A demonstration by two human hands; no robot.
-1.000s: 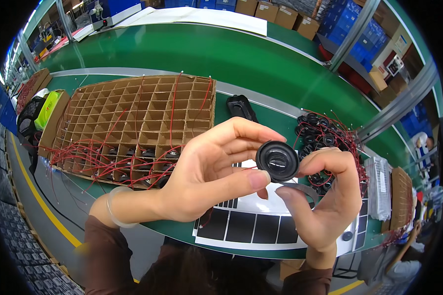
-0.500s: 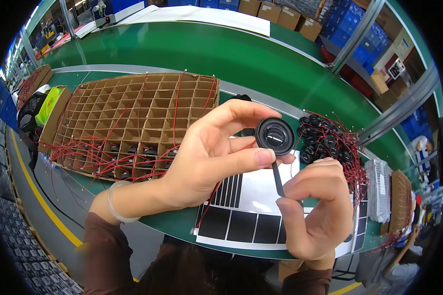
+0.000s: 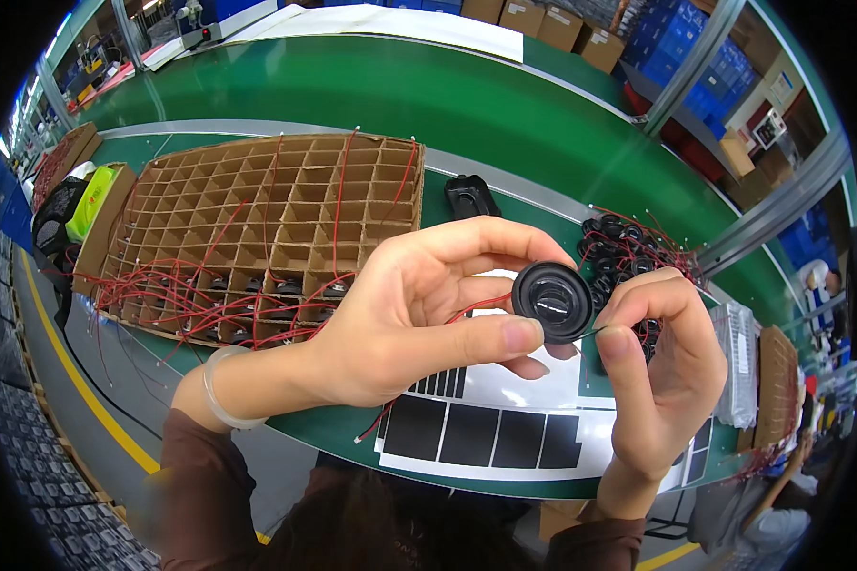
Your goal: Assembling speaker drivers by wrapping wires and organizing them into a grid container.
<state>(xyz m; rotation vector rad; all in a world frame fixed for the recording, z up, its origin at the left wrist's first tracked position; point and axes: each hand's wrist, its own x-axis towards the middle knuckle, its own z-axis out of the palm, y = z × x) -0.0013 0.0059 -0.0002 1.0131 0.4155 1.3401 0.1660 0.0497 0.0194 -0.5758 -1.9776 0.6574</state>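
My left hand [image 3: 414,319] holds a small round black speaker [image 3: 553,303] by its rim, between thumb and fingers, with its cone side facing up. A red wire [image 3: 486,303] runs from the speaker behind my fingers and comes out below the hand. My right hand [image 3: 667,362] pinches the end of a thin black strip [image 3: 590,333] between thumb and forefinger. Seen nearly edge-on, the strip reaches to the speaker's lower right rim. Beneath both hands lies a white sheet [image 3: 590,447] bearing black adhesive rectangles and narrow strips.
On the left stands a divided cardboard box [image 3: 257,209], its near cells holding speakers with tangled red wires. More wired speakers [image 3: 628,247] are heaped at right. A black object [image 3: 470,197] lies behind my hands. Clear plastic trays [image 3: 733,362] sit farther right. A green conveyor [image 3: 352,90] crosses behind.
The speaker has moved right and slightly down in my left hand. My right hand has risen to its right side, and the strip now appears much shorter between them.
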